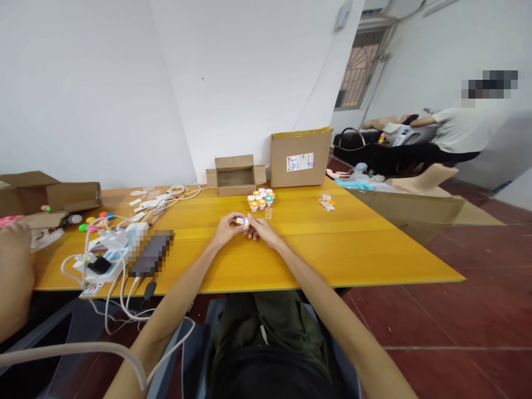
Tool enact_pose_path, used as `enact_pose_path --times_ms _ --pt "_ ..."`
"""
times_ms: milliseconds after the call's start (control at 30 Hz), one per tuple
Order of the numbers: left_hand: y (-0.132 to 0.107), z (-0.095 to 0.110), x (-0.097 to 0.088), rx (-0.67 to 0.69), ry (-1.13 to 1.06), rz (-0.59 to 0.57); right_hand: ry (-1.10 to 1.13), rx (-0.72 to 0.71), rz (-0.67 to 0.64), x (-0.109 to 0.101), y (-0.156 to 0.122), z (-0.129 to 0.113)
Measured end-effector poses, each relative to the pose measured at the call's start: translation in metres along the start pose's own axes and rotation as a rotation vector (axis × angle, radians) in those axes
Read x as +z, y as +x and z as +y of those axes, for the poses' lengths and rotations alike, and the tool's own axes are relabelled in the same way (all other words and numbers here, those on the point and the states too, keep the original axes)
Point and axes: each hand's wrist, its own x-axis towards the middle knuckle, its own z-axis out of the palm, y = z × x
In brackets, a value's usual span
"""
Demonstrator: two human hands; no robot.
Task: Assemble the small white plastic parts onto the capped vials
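My left hand [225,229] pinches a small white container [241,221] with dark marks and a hint of orange at its edge, just above the table. My right hand [261,229] closes on the same piece from the other side, its fingers curled beneath. The fingers partly cover it, so its full shape is hidden. Just beyond the hands a clear little cup [269,213] stands on the table. Behind it is a tight group of several small jars [261,199] with white, orange and blue lids.
An open carton [236,176] and a taller cardboard box [300,159] stand at the back of the table [353,249]. Clear and orange small parts [327,201] lie right. Left are a power strip [112,260], cables, a phone [150,254] and another person's arm [14,277].
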Motion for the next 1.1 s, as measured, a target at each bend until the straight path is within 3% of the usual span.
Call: enact_pose_path --times_ms 333,400,500,567,667,867,1100 --pt "-0.003 0.002 0.001 -0.044 -0.073 -0.058 -0.171 -0.064 0.028 0.003 0.003 0.007" --pt "-0.003 0.002 0.001 -0.04 -0.076 -0.039 -0.292 -0.148 0.12 0.001 0.003 0.007" --pt "-0.002 0.002 0.002 -0.029 -0.078 0.004 -0.563 -0.279 0.363 -0.007 -0.001 0.005" --pt "-0.002 0.001 0.002 -0.043 -0.081 0.028 -0.725 -0.316 0.517 -0.014 -0.004 0.002" --pt "-0.001 0.001 0.003 -0.071 -0.081 0.039 -0.9 -0.327 0.644 -0.022 -0.008 0.002" --pt "0.001 -0.002 0.003 -0.104 -0.093 0.038 -1.112 -0.169 0.615 -0.032 -0.006 0.01" --pt "0.0 -0.007 0.002 -0.137 -0.111 0.051 -1.105 -0.162 0.592 -0.034 -0.004 0.015"
